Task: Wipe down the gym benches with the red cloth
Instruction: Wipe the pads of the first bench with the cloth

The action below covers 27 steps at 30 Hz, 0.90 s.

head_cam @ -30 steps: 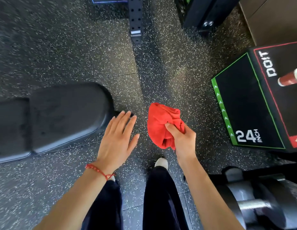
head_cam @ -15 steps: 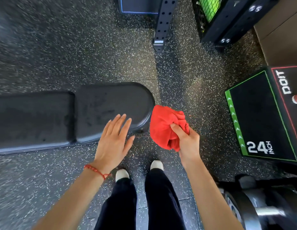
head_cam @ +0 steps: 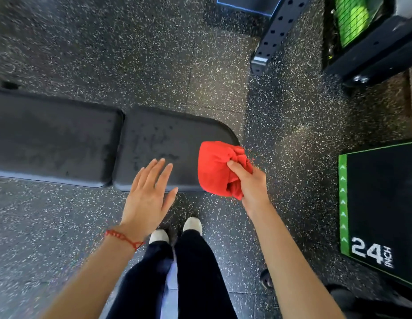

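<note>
**Red cloth held over the rounded end of the bench**

The speckled rubber floor (head_cam: 154, 49) fills most of the view, dark with pale flecks. Across it from the left edge to the middle runs the black padded bench (head_cam: 62, 143), made of two pads set end to end with a narrow seam between them; the nearer pad ends in a rounded corner, and its surface shows dull smudges and patches. At the right edge stands a black plyo box (head_cam: 382, 203) with a green border of arrows and "24 INCH" printed in white. A perforated black steel upright (head_cam: 273, 35) meets the floor near the top, with a dark frame holding something bright green (head_cam: 352, 19) just beside it at the top right.

The person stands close to the bench's near side — dark trousers (head_cam: 193, 277) and two pale shoe toes (head_cam: 192, 224) show between the forearms. The right hand (head_cam: 251, 187) has its fingers (head_cam: 235, 165) closed around the bunched red cloth (head_cam: 216, 166), which overlaps the rounded end of the bench; whether it touches the pad I cannot tell. The left hand (head_cam: 147, 194) is flat and spread wide, holding nothing, its fingertips over the bench's near edge. A thin red string bracelet (head_cam: 124, 238) circles the left wrist.
</note>
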Available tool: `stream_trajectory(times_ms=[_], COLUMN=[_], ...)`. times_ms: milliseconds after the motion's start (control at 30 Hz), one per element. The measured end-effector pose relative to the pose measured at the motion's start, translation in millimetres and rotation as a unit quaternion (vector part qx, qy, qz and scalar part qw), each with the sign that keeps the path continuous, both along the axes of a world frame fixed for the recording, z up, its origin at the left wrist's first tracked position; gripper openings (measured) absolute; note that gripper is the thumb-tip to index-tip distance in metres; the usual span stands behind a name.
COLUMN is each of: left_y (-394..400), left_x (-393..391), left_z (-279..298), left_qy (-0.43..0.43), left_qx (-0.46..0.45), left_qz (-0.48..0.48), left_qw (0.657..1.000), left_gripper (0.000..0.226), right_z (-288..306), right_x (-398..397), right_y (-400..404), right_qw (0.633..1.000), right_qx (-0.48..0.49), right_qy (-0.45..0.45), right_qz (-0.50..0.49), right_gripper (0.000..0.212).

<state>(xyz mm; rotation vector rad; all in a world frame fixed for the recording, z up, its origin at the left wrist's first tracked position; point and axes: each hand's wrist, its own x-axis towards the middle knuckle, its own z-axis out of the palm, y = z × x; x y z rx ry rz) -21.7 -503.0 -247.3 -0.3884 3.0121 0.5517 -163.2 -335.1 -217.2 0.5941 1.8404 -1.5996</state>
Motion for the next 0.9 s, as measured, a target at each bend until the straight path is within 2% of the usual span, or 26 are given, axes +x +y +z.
stream_trajectory(times_ms=[133, 500, 600, 733, 767, 900], left_y=[-10, -46, -53, -63, -66, -80], left_x=[1, 5, 1, -1, -1, 3], left_z=[-10, -32, -31, -31, -31, -34], left_qy=[-0.001, -0.006, 0.005, 0.007, 0.004, -0.002], left_qx=[0.007, 0.03, 0.044, 0.048, 0.047, 0.046], left_qz=[0.017, -0.011, -0.032, -0.064, -0.072, -0.087], left_qw=[1.0, 0.999, 0.999, 0.997, 0.996, 0.995], left_gripper=[0.063, 0.062, 0.06, 0.06, 0.061, 0.063], right_z=[-14, -12, -1, 4, 3, -3], right_x=[-6, -12, -8, 1, 3, 6], right_y=[-28, -47, -55, -69, -73, -82], right_qw=[0.999, 0.996, 0.994, 0.975, 0.971, 0.965], right_qx=[0.004, 0.073, 0.089, 0.175, 0.194, 0.225], right_qy=[-0.038, -0.045, -0.022, 0.03, 0.038, 0.076], right_qz=[0.026, 0.031, 0.056, 0.132, 0.138, 0.115], right_gripper=[0.009, 0.007, 0.014, 0.04, 0.041, 0.02])
